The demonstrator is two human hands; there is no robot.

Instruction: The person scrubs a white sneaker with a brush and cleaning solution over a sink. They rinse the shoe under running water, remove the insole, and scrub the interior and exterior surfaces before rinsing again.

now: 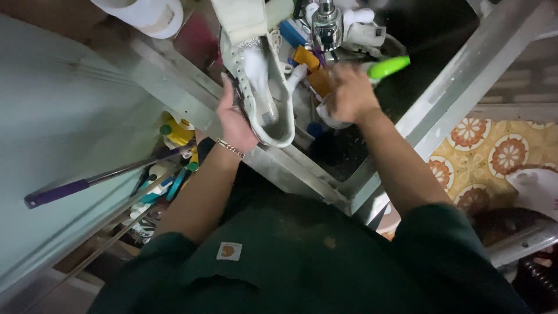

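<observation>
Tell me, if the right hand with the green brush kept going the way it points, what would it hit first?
Probably the orange items just beyond the right hand, near the white shoe; the green brush sticks out sideways. Motion blur leaves depth unclear.

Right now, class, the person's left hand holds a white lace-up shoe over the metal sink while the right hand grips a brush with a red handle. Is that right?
Not quite: the brush handle is bright green, not red. The head view shows the right hand gripping it, while the left hand holds the white lace-up shoe over the metal sink.
</observation>
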